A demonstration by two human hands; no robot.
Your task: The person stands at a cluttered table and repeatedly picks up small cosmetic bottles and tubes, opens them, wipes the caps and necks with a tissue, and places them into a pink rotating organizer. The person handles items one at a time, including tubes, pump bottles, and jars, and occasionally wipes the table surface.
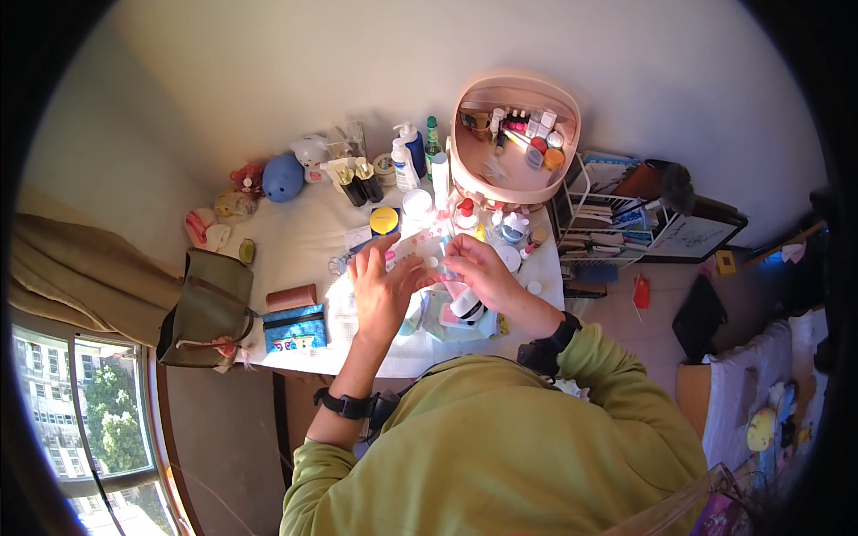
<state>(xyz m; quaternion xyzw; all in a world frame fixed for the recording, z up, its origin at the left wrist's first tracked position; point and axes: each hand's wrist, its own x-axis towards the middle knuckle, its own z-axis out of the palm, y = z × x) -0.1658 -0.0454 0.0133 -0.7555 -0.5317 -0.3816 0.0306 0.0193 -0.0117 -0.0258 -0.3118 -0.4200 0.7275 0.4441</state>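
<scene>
Over the near middle of the table, my left hand and my right hand face each other with bent fingers. Between them is a thin, see-through packet or sheet with small reddish marks, gripped by both; bright sunlight washes out its details. Just below the hands, a tray or open box holds small items, among them a white and black round-ended thing. A yellow-lidded round jar sits beyond my left hand. Past my right fingers stand a red-topped bottle and a white round lid.
A pink open case of cosmetics stands at the back right, beside pump bottles. Plush toys line the back left. A blue pouch, a brown case and an olive bag lie left. A white rack adjoins the right edge.
</scene>
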